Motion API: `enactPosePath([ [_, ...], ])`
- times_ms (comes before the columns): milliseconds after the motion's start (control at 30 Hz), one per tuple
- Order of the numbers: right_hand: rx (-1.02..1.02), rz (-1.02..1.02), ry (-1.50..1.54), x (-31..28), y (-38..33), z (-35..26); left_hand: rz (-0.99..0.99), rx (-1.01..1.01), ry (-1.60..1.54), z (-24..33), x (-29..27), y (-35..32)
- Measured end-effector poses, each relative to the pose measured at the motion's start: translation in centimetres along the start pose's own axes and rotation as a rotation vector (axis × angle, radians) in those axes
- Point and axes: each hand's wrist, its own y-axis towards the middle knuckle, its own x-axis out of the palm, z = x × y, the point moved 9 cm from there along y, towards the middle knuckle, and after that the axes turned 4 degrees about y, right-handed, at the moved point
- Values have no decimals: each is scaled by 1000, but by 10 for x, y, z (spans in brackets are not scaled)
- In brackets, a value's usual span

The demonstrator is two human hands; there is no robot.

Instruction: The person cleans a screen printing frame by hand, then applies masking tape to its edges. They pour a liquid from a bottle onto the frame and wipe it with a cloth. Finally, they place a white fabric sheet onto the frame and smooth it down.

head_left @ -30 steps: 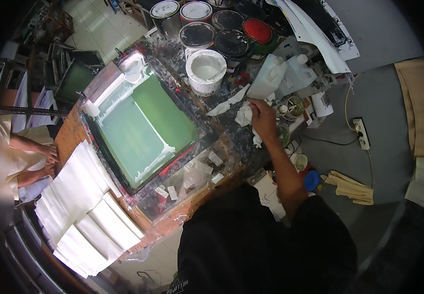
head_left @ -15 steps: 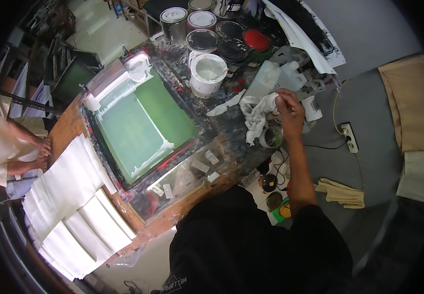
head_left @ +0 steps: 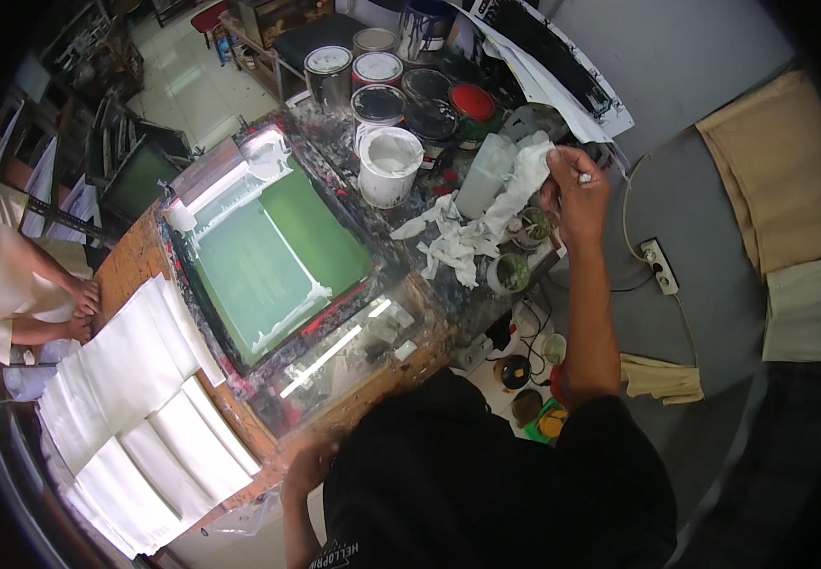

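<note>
My right hand [head_left: 578, 194] is closed on the upper end of a crumpled white rag [head_left: 529, 177], beside a translucent plastic bottle [head_left: 484, 175]. A small pale spot shows at its fingers, too small to name. More crumpled white cloth [head_left: 458, 248] lies on the dark, ink-stained table; I cannot tell whether it is one piece with the rag. Below the hand stand two jars, one [head_left: 508, 273] at the table edge and another [head_left: 531, 228] behind it. My left hand [head_left: 311, 467] is low at the table's front edge, its fingers partly hidden by my black-clad body.
A green printing screen [head_left: 339, 228] smeared with white ink lies left of centre. Behind it are a white bucket [head_left: 390, 171] and several ink cans [head_left: 377, 68]. White sheets [head_left: 135, 398] cover the left side. Another person's hands [head_left: 83, 308] rest at the far left edge.
My right hand has moved slightly right and up, drawing the rag out beside the bottle. The second jar is now uncovered. My left hand has come into view at the lower edge.
</note>
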Motion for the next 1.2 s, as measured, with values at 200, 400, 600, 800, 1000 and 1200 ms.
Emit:
enactPosePath([
  [200,-9,-73,100,44,-11,-5,-4,239,-48,157,-36,70],
  [400,-44,-75,-82,33,-31,83,-151,317,-209,203,31,150],
  [600,-95,-210,-651,28,-103,182,178,466,-98,221,67,204],
  [800,125,-318,-1010,33,-127,230,243,516,-103,251,59,289],
  [1000,-56,-135,-742,24,-80,181,222,536,-170,252,87,310],
  [1200,-29,-217,-853,14,-94,205,488,554,3,228,67,281],
])
